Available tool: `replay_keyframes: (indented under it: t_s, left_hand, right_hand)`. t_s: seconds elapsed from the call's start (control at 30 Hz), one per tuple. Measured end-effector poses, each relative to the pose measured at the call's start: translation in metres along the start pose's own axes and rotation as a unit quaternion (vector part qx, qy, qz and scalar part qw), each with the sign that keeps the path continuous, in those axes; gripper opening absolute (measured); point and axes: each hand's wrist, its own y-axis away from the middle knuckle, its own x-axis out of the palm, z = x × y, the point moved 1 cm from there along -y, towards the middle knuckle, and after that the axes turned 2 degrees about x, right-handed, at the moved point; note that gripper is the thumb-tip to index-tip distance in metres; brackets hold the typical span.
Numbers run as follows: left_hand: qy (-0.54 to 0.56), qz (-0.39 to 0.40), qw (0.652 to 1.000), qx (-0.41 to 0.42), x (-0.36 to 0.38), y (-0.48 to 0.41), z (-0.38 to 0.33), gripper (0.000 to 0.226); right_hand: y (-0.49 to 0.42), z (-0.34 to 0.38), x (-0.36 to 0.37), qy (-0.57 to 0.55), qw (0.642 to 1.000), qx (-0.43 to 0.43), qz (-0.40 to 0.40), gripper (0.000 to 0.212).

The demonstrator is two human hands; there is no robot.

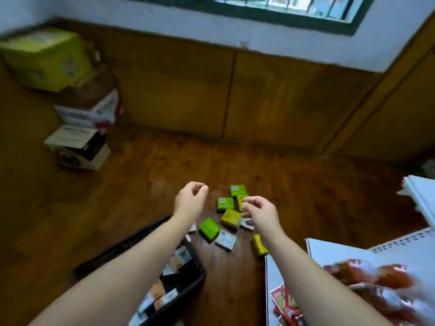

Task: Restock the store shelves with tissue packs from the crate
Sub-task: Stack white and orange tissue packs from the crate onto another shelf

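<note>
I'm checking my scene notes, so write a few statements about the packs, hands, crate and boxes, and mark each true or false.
1. Green packs lie scattered on the wooden floor. True.
2. The left hand grips a pack. False: it holds nothing, its fingers loosely curled.
3. The black crate is empty. False: white packs lie inside it.
4. Cardboard boxes are stacked at the left, near the wall. True.
</note>
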Motion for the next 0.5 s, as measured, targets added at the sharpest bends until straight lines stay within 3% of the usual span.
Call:
replay_keyframes:
  t_s: [0.23,0.5]
  left_hand:
    - [0.057,-0.115,0.978,-0.164,-0.104,0.010,0.137,0.018]
    - [0.086,-0.132,0.928,-0.337,-0.110,-0.003,0.348,0.016]
  right_hand:
    - [-0.021,-0.056,0.142,0.124,0.976,0.089,0.152,0.023]
    - [-0.076,-0.233,0.263,0.282,0.905,0.189,0.258,0.013]
